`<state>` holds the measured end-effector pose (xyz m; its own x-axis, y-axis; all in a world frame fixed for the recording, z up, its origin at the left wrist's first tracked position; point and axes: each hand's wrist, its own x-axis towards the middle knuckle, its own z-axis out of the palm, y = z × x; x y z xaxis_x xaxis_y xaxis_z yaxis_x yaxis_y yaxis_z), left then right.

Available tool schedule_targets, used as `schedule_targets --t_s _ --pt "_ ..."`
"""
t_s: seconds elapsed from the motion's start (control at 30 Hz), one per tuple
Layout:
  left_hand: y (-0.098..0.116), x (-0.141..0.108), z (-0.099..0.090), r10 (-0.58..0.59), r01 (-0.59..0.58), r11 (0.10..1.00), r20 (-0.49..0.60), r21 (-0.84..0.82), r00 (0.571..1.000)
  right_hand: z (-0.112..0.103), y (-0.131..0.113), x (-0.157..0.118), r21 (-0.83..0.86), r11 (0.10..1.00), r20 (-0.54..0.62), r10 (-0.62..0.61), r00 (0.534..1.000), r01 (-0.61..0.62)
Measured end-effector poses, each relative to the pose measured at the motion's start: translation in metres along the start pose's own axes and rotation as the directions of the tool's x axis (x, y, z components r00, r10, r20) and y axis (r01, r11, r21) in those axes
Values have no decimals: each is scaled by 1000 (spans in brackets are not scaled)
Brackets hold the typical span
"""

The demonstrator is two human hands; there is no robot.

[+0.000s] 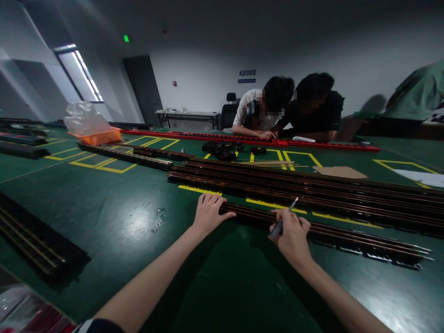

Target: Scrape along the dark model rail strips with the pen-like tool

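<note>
A long black rail with copper-coloured strips (350,236) lies across the green table in front of me. My left hand (210,212) grips its left end, thumb on the near side and fingers over the far side. Over the rail's middle, my right hand (293,236) is closed round a slim grey pen-like tool (277,230). The tool's pale tip points up and away from the rail; its exact kind is unclear. Just behind lies a bundle of similar long rails (249,178), apart from my left hand.
More rails (38,236) lie at the left. An orange basket (104,136) with a clear plastic bag stands at the back left. Small black parts (220,150) and a cardboard piece (340,172) lie beyond the bundle. Two people lean over a red rail (194,135) opposite.
</note>
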<state>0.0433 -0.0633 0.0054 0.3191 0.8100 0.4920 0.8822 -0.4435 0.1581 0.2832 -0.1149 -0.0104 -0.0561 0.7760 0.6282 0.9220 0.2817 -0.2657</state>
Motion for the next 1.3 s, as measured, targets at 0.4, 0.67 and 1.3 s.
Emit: schedule_targets --t_s 0.4,0.67,1.3 --pt "-4 -2 0 -292 274 940 -63 -203 954 -1 2 0 -14 1000 6 -3 1000 3" --pt "-16 2 2 -634 569 700 -8 -433 773 -5 -1 1 60 997 31 -60 998 58" --pt "-17 1 -2 -573 565 744 96 -356 814 -31 -30 95 385 911 388 -17 921 -146"
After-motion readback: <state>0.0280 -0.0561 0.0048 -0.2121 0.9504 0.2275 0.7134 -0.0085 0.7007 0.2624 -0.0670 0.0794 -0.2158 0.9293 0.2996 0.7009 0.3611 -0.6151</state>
